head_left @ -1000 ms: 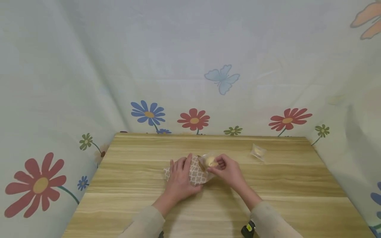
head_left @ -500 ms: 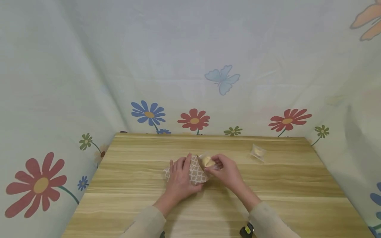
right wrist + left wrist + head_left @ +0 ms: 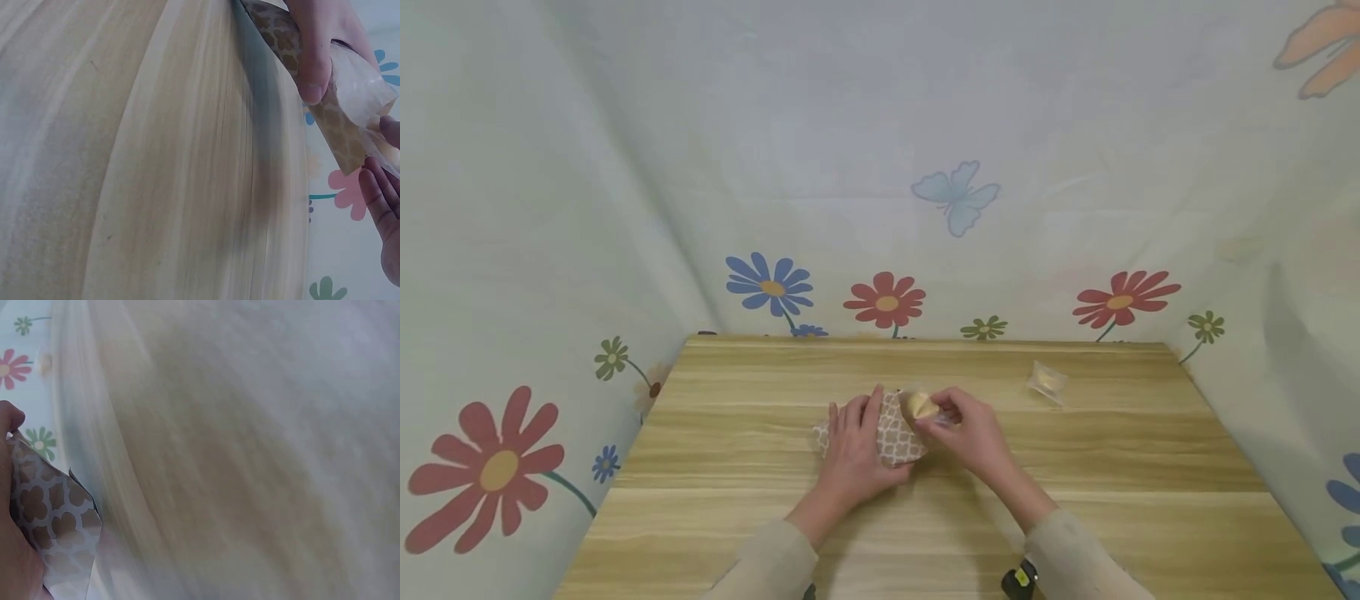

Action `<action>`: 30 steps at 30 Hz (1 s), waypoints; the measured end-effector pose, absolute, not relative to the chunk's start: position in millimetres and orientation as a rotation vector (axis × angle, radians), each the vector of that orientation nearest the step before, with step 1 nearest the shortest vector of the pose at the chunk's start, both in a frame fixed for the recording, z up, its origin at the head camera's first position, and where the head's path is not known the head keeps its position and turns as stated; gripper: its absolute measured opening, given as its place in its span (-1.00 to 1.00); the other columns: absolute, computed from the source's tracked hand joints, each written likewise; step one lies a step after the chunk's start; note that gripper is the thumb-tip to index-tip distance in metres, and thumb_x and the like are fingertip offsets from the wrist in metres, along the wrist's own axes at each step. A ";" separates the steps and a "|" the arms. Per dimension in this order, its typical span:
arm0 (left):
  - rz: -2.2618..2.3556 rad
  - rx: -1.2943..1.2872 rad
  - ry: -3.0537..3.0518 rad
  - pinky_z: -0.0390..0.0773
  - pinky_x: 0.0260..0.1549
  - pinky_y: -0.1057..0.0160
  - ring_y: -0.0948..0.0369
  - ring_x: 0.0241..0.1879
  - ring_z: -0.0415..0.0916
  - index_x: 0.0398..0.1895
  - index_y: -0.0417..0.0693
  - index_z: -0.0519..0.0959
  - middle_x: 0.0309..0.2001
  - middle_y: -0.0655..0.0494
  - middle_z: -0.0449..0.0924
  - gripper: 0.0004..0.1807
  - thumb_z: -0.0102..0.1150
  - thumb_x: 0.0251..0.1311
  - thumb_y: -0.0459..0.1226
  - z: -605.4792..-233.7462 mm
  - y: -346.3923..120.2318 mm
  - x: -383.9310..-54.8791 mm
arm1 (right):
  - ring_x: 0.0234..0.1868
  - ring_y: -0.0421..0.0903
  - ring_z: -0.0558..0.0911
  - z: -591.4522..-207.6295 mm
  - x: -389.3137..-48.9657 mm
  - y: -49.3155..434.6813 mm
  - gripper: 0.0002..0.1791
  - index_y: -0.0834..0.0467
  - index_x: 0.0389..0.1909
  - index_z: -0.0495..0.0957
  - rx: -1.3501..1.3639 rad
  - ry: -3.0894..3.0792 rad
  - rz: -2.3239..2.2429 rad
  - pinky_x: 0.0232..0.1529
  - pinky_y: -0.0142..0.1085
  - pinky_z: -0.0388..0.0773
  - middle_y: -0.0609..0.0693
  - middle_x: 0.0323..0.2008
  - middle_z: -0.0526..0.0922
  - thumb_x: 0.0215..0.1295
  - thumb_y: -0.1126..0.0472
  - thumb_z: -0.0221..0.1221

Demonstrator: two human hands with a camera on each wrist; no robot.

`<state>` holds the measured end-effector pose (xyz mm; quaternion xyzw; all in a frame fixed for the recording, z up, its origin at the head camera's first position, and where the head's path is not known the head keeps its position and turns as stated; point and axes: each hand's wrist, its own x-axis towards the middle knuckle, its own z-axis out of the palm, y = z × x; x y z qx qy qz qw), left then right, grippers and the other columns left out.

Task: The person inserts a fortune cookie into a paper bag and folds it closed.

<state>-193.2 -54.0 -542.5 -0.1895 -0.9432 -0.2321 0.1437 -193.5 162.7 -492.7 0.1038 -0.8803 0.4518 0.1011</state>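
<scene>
A brown paper bag (image 3: 895,429) with a white lattice pattern lies near the middle of the table, its mouth facing right. My left hand (image 3: 855,446) grips it from above, fingers on the far side and thumb on the near side. At the mouth, my right hand (image 3: 970,429) pinches the clear wrapper of a pale yellow, rounded piece (image 3: 921,406). That piece overlaps the bag's opening in the head view. The left wrist view shows part of the patterned bag (image 3: 56,519) beside the left hand; the right wrist view shows the bag (image 3: 340,134) and both hands.
A small clear packet (image 3: 1047,382) with a pale yellow piece inside lies at the back right of the wooden table (image 3: 760,375). A flowered cloth (image 3: 820,167) hangs behind and at both sides. A black device (image 3: 1019,579) sits by the right sleeve.
My right hand has shifted slightly left, bringing the wrapped yellow piece closer into the bag's mouth. The left hand keeps its grip on the bag, nearly still.
</scene>
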 end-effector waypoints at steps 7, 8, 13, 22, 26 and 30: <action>-0.656 -0.556 -2.702 0.07 0.56 -0.37 -0.07 0.34 0.37 0.70 -0.06 0.10 0.35 -0.12 0.35 0.44 0.65 -0.21 0.30 -541.4 -51.9 -193.2 | -0.19 -0.21 0.71 -489.2 -194.4 158.7 -0.63 0.09 -0.03 0.70 0.306 -2.655 1.353 -0.12 -0.25 0.73 -0.08 -0.18 0.78 0.19 0.15 0.58; -0.659 -0.557 -2.702 0.07 0.56 -0.37 -0.07 0.34 0.37 0.70 -0.06 0.10 0.35 -0.12 0.35 0.44 0.65 -0.21 0.30 -541.2 -51.8 -193.2 | -0.19 -0.22 0.71 -489.0 -194.1 158.6 -0.64 0.09 -0.03 0.70 0.302 -2.658 1.361 -0.12 -0.26 0.73 -0.08 -0.18 0.78 0.20 0.14 0.58; -0.681 -0.560 -2.689 0.05 0.57 -0.35 -0.06 0.35 0.35 0.69 -0.06 0.11 0.36 -0.12 0.35 0.42 0.64 -0.20 0.29 -540.6 -51.6 -193.0 | -0.22 -0.22 0.72 -487.8 -192.7 157.8 -0.65 0.08 -0.06 0.70 0.278 -2.647 1.412 -0.16 -0.32 0.73 -0.08 -0.20 0.79 0.19 0.15 0.58; -0.782 -0.553 -2.672 0.02 0.58 -0.34 -0.06 0.37 0.35 0.70 -0.06 0.10 0.37 -0.15 0.33 0.41 0.66 -0.20 0.24 -537.5 -49.3 -192.5 | -0.18 -0.16 0.78 -484.5 -193.5 159.1 -0.81 0.10 -0.06 0.74 0.385 -2.625 1.467 -0.14 -0.36 0.76 -0.03 -0.12 0.82 0.35 0.23 0.46; -0.833 -0.537 -2.663 0.02 0.58 -0.35 -0.08 0.37 0.37 0.70 -0.03 0.10 0.38 -0.16 0.32 0.42 0.70 -0.23 0.21 -537.6 -49.2 -192.4 | -0.18 -0.12 0.79 -479.6 -195.0 165.4 -0.83 0.16 -0.04 0.75 0.460 -2.591 1.456 -0.14 -0.33 0.77 0.02 -0.12 0.83 0.39 0.27 0.42; -0.885 -0.533 -2.635 0.04 0.57 -0.36 -0.10 0.36 0.39 0.69 -0.03 0.13 0.38 -0.16 0.32 0.42 0.72 -0.25 0.19 -537.7 -49.8 -192.6 | -0.20 -0.07 0.80 -472.1 -196.6 173.9 -0.80 0.24 -0.04 0.75 0.487 -2.547 1.453 -0.15 -0.29 0.77 0.07 -0.14 0.83 0.38 0.30 0.42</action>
